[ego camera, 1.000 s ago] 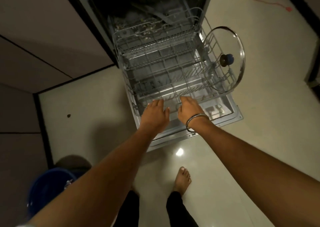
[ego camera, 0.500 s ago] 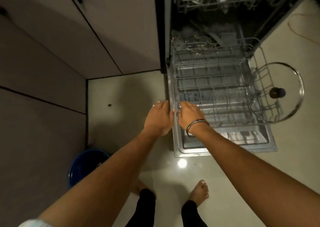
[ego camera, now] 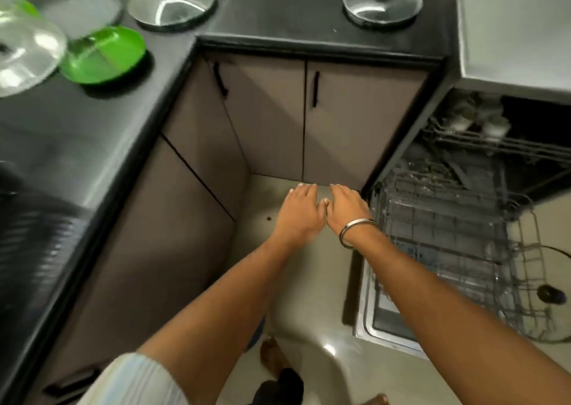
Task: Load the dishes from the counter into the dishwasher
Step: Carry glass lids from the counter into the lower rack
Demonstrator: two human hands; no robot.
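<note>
Both the left hand [ego camera: 298, 211] and right hand [ego camera: 347, 208] are flat-fingered and empty; the glass lid [ego camera: 171, 1] on the counter [ego camera: 278, 12] looks fragile and slippery, best lifted by its knob.

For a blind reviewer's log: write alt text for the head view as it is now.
Both empty hands, left hand and right hand with a metal bangle, reach forward side by side above the pale floor. At right, an open dishwasher's pulled-out wire lower rack holds a round glass lid; green plates and glass lids sit on the black counter.
</note>
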